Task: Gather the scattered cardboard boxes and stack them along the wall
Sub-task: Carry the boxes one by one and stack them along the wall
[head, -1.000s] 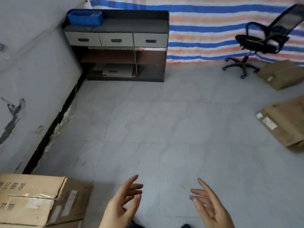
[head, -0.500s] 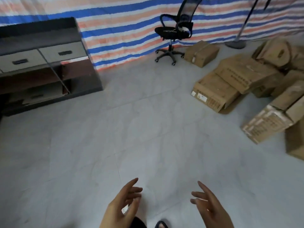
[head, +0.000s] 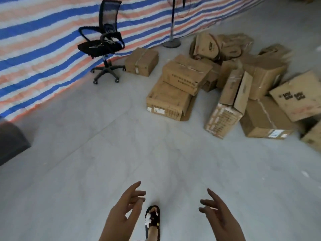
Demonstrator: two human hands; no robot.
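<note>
The scattered cardboard boxes lie in a loose heap on the floor at about one to two o'clock, well apart from both hands. The nearest flat box sits at the heap's left edge with a second box resting on its far end. To the right, a tall box leans against a low labelled box, and a box with black printing tilts above that one. A single small box stands apart at twelve o'clock, just beside the chair's wheels.

Compared with half a second ago, the view has swung further right: the drawer cabinet has slid out, leaving only a dark corner at nine o'clock, and the heap now fills more of the picture. A sandalled foot has come into sight between the hands.

The left hand and right hand hover at six o'clock, fingers spread and relaxed, palms turned toward each other, holding nothing.

A black office chair stands at eleven o'clock against the striped tarpaulin, which hangs along the far side from nine to one o'clock. A fan stand rests on the floor between the tarpaulin and the heap.

Grey floor tiles stretch open from the hands to the nearest box, with nothing lying between them.
</note>
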